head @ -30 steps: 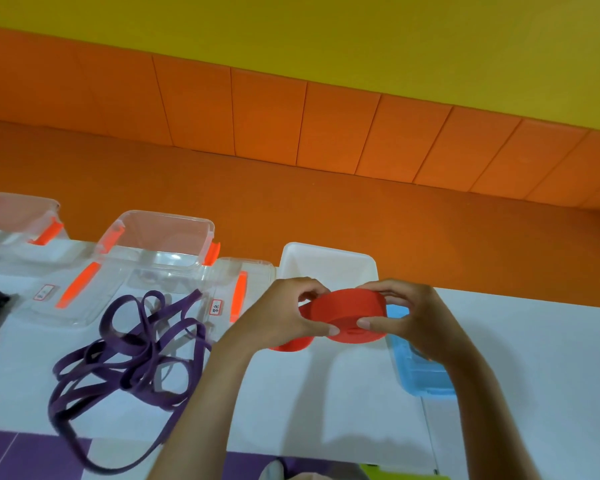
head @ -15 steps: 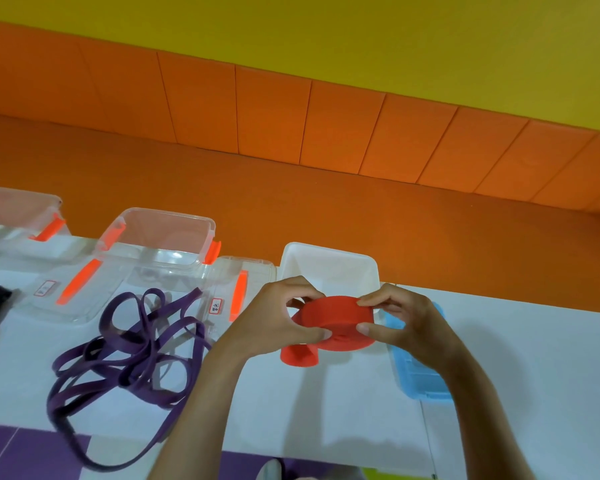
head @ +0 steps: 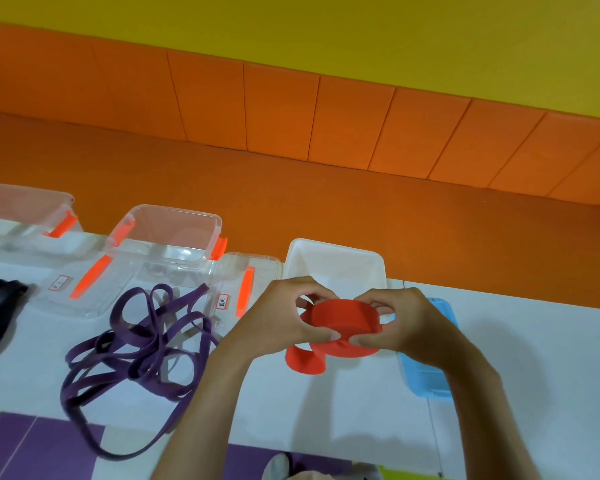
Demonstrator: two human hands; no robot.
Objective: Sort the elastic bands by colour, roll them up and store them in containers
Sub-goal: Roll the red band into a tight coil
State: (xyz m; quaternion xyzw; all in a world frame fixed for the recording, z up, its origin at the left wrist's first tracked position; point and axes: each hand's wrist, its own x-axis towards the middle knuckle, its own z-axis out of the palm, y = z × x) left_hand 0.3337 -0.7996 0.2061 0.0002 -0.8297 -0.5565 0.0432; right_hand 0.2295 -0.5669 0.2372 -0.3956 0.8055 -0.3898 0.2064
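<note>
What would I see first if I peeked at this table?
Two hands, left hand and right hand, hold a bright red band above the white table in the middle. Left of them a tangled purple band sprawls on the table. Behind it sits a clear container with orange clips.

Both hands are up over the white worktop (head: 534, 358), pinching a red elastic band (head: 340, 318) between them: left hand (head: 284, 320) on its left edge, right hand (head: 406, 323) on its right, a loose loop of red dangling below. Behind them sits a white container (head: 336, 261), with a blue container (head: 426, 379) partly hidden under the right wrist. To the left, a tangled purple band (head: 146, 344) sprawls on the worktop, trailing over its near edge, in front of a clear container (head: 167, 233) with orange clips.
</note>
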